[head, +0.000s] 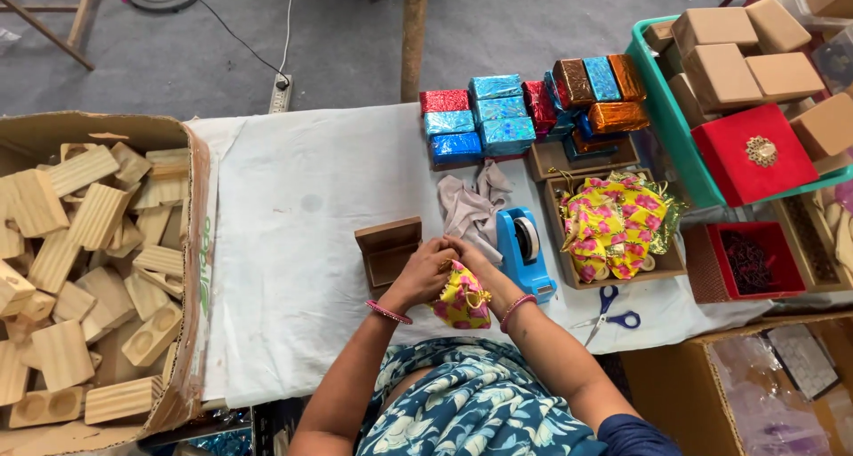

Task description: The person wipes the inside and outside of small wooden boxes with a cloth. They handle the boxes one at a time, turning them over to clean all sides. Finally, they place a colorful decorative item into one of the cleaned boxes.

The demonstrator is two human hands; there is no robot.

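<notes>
Both my hands meet over a small yellow and pink floral pouch (462, 300) at the near edge of the white-covered table (293, 234). My left hand (425, 271) grips the pouch's top from the left. My right hand (469, 253) pinches its neck from the right. An open brown wooden box (388, 250) stands just left of my hands. A blue tape dispenser (524, 250) sits right of them, with a grey cloth (471, 206) behind.
A cardboard box (187, 269) of wooden blocks fills the left. Shiny wrapped boxes (498, 118) are stacked at the back. A tray of floral pouches (613, 225), blue scissors (609, 309), a red box (751, 259) and a green crate (675, 118) lie right.
</notes>
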